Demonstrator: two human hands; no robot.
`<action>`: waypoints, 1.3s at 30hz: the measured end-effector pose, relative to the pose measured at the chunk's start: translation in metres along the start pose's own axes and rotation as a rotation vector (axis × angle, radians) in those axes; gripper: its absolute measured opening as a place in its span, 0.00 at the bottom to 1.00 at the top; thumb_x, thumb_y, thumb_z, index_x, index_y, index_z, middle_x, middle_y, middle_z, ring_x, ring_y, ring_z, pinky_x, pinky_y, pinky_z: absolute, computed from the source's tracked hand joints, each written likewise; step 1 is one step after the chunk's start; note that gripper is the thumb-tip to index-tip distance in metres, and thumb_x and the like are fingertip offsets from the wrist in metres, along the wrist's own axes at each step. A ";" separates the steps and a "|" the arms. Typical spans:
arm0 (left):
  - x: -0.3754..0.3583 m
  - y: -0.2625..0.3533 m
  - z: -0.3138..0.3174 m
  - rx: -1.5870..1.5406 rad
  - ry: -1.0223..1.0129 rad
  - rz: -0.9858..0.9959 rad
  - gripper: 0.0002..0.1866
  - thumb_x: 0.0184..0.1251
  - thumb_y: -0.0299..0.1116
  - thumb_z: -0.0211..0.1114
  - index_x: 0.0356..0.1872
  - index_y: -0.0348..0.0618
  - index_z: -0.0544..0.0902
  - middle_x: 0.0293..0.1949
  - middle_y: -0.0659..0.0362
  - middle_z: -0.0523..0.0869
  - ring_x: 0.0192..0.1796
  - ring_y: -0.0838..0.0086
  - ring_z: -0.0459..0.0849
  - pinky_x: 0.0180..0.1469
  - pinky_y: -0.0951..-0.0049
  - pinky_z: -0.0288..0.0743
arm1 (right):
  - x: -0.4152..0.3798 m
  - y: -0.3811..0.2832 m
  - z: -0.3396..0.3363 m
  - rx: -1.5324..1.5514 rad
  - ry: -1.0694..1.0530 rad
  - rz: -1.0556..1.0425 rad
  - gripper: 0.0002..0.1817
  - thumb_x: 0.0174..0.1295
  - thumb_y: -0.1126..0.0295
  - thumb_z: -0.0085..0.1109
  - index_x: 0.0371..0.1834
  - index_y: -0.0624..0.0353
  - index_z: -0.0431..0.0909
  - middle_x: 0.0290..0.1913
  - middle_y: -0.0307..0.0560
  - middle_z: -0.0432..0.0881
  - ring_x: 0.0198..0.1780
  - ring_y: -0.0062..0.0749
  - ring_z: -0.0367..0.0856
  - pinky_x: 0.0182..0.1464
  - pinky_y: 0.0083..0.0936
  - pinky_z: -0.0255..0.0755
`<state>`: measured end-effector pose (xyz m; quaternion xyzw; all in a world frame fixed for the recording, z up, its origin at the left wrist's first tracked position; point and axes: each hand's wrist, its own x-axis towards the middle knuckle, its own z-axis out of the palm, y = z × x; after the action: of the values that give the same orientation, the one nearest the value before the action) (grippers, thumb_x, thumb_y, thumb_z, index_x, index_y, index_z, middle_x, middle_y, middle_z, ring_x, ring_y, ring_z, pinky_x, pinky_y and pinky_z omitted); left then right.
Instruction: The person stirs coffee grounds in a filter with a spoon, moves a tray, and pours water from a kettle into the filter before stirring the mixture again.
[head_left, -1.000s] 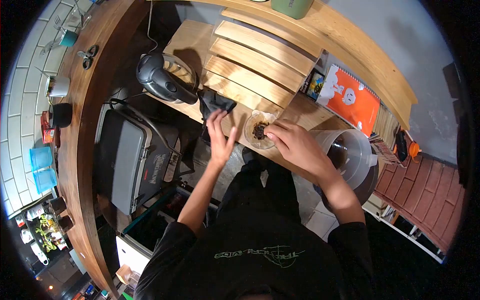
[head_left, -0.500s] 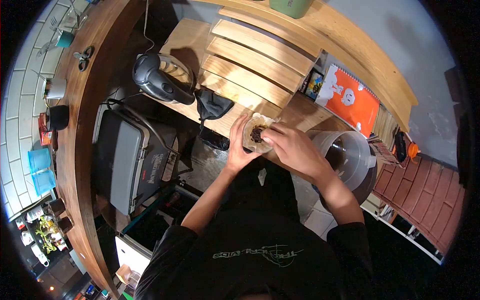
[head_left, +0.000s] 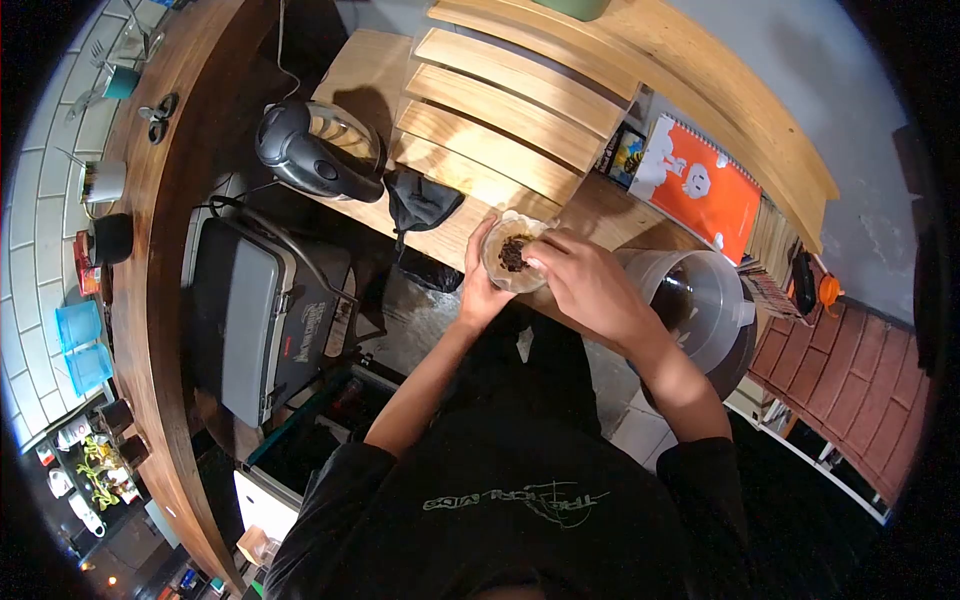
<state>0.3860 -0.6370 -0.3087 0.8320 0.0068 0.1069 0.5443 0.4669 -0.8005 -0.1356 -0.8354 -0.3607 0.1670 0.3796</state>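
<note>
A pale, ruffled paper filter point(head_left: 496, 268) with dark brown grounds point(head_left: 512, 253) inside is cupped in my left hand point(head_left: 481, 292), whose fingers wrap round its left side and underside. From the right, my right hand point(head_left: 585, 280) reaches over the rim. Its fingertips are pinched together at the edge of the grounds, and what lies between them, if anything, is too small to make out. Just left of the filter, a black cloth point(head_left: 423, 203) lies on the wooden surface.
A black kettle point(head_left: 300, 150) stands at upper left, beside a slatted wooden rack point(head_left: 510, 105). Right of my hands is a clear plastic bucket point(head_left: 722, 310), with an orange notebook point(head_left: 705, 190) above it. A grey case point(head_left: 235, 320) stands at left.
The view has shifted slightly. Both hands stay at the filter, which now tilts a little differently, and more of the dark grounds shows beside my right fingertips.
</note>
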 end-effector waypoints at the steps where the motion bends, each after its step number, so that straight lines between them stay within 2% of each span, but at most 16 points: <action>1: -0.001 -0.001 0.000 -0.022 -0.003 -0.016 0.43 0.51 0.35 0.82 0.68 0.35 0.69 0.71 0.49 0.63 0.68 0.60 0.74 0.68 0.62 0.71 | 0.000 0.001 0.001 0.001 0.008 -0.027 0.06 0.65 0.75 0.54 0.44 0.62 0.76 0.40 0.56 0.79 0.45 0.56 0.81 0.44 0.47 0.74; 3: -0.002 -0.002 0.000 -0.012 -0.001 -0.008 0.44 0.51 0.35 0.82 0.69 0.35 0.67 0.70 0.49 0.64 0.67 0.60 0.74 0.68 0.63 0.71 | -0.001 0.002 0.003 0.006 0.015 -0.047 0.06 0.63 0.77 0.54 0.42 0.63 0.75 0.39 0.56 0.79 0.44 0.57 0.81 0.43 0.48 0.75; 5: -0.001 -0.001 0.001 -0.004 0.003 0.006 0.46 0.52 0.35 0.82 0.70 0.35 0.65 0.69 0.49 0.65 0.66 0.61 0.75 0.68 0.63 0.71 | 0.001 0.003 0.002 0.029 -0.010 -0.007 0.08 0.68 0.73 0.53 0.46 0.62 0.77 0.41 0.56 0.80 0.45 0.55 0.80 0.45 0.45 0.74; 11: -0.002 -0.004 0.003 -0.039 0.005 0.004 0.51 0.51 0.34 0.82 0.73 0.36 0.59 0.65 0.51 0.70 0.64 0.63 0.76 0.67 0.64 0.72 | 0.001 0.000 0.000 -0.009 -0.066 0.030 0.08 0.69 0.73 0.53 0.45 0.63 0.78 0.41 0.56 0.81 0.45 0.55 0.81 0.47 0.45 0.74; 12: -0.002 -0.002 0.003 -0.063 0.014 -0.015 0.49 0.51 0.35 0.82 0.72 0.36 0.61 0.65 0.50 0.69 0.65 0.62 0.76 0.67 0.64 0.71 | 0.001 0.001 0.001 -0.009 -0.067 0.029 0.08 0.69 0.73 0.53 0.45 0.63 0.78 0.41 0.56 0.81 0.45 0.55 0.81 0.47 0.45 0.74; 14: -0.001 0.001 0.001 -0.086 0.024 -0.035 0.48 0.50 0.35 0.82 0.71 0.35 0.63 0.66 0.50 0.69 0.65 0.61 0.75 0.68 0.63 0.70 | 0.000 0.004 0.004 0.049 0.082 0.012 0.08 0.70 0.72 0.52 0.46 0.64 0.78 0.43 0.56 0.81 0.46 0.55 0.81 0.47 0.43 0.75; 17: 0.001 0.005 -0.001 0.037 0.011 0.025 0.45 0.50 0.36 0.81 0.68 0.34 0.68 0.67 0.48 0.67 0.67 0.58 0.74 0.69 0.62 0.69 | 0.000 -0.003 0.001 0.007 0.092 0.057 0.09 0.70 0.71 0.53 0.46 0.65 0.78 0.43 0.56 0.82 0.46 0.55 0.82 0.48 0.42 0.75; 19: -0.001 0.006 0.000 -0.110 0.043 -0.037 0.38 0.44 0.32 0.81 0.61 0.36 0.77 0.69 0.46 0.66 0.72 0.50 0.66 0.72 0.58 0.65 | 0.000 0.001 0.005 0.008 0.063 0.062 0.09 0.70 0.71 0.53 0.46 0.65 0.78 0.42 0.56 0.82 0.46 0.55 0.81 0.48 0.42 0.75; 23: -0.001 0.008 -0.001 -0.121 0.051 -0.055 0.38 0.44 0.31 0.80 0.62 0.37 0.77 0.69 0.47 0.66 0.72 0.49 0.66 0.72 0.58 0.65 | -0.002 -0.003 0.002 0.011 -0.073 0.067 0.10 0.69 0.70 0.54 0.48 0.64 0.78 0.44 0.56 0.81 0.46 0.55 0.81 0.49 0.44 0.75; 26: -0.002 0.009 -0.001 -0.117 0.046 -0.050 0.38 0.44 0.30 0.80 0.62 0.38 0.76 0.69 0.47 0.66 0.72 0.50 0.66 0.72 0.58 0.64 | -0.011 -0.014 0.004 -0.136 0.016 0.062 0.11 0.68 0.70 0.56 0.50 0.63 0.77 0.47 0.57 0.80 0.46 0.56 0.81 0.49 0.45 0.74; 31: 0.000 0.014 -0.008 -0.014 0.000 -0.030 0.43 0.44 0.30 0.79 0.67 0.39 0.72 0.70 0.47 0.66 0.73 0.49 0.65 0.74 0.57 0.61 | -0.020 -0.024 0.006 -0.272 0.141 0.094 0.12 0.68 0.72 0.55 0.53 0.63 0.75 0.51 0.60 0.78 0.48 0.58 0.80 0.49 0.46 0.74; 32: 0.001 0.013 -0.008 -0.027 -0.007 -0.035 0.48 0.44 0.30 0.80 0.71 0.39 0.66 0.70 0.46 0.65 0.74 0.49 0.64 0.75 0.57 0.60 | -0.024 -0.025 0.010 -0.266 0.161 0.132 0.12 0.68 0.72 0.55 0.53 0.63 0.75 0.51 0.60 0.78 0.48 0.59 0.80 0.49 0.46 0.74; 37: -0.004 0.025 -0.025 0.028 0.025 0.038 0.55 0.43 0.32 0.82 0.75 0.38 0.58 0.69 0.44 0.65 0.73 0.48 0.64 0.75 0.56 0.59 | -0.036 -0.020 0.034 -0.231 0.253 0.134 0.13 0.68 0.75 0.53 0.55 0.63 0.73 0.50 0.61 0.77 0.47 0.61 0.80 0.47 0.49 0.75; 39: -0.012 0.023 -0.032 0.049 0.061 0.029 0.52 0.45 0.35 0.82 0.71 0.36 0.60 0.66 0.43 0.67 0.71 0.47 0.66 0.73 0.56 0.61 | -0.037 -0.027 0.033 -0.209 0.169 0.283 0.20 0.64 0.78 0.54 0.59 0.65 0.70 0.57 0.65 0.75 0.56 0.59 0.79 0.54 0.47 0.78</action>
<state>0.3657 -0.6185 -0.2777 0.8415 0.0138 0.1400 0.5216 0.4107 -0.7988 -0.1365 -0.9237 -0.2220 0.1095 0.2923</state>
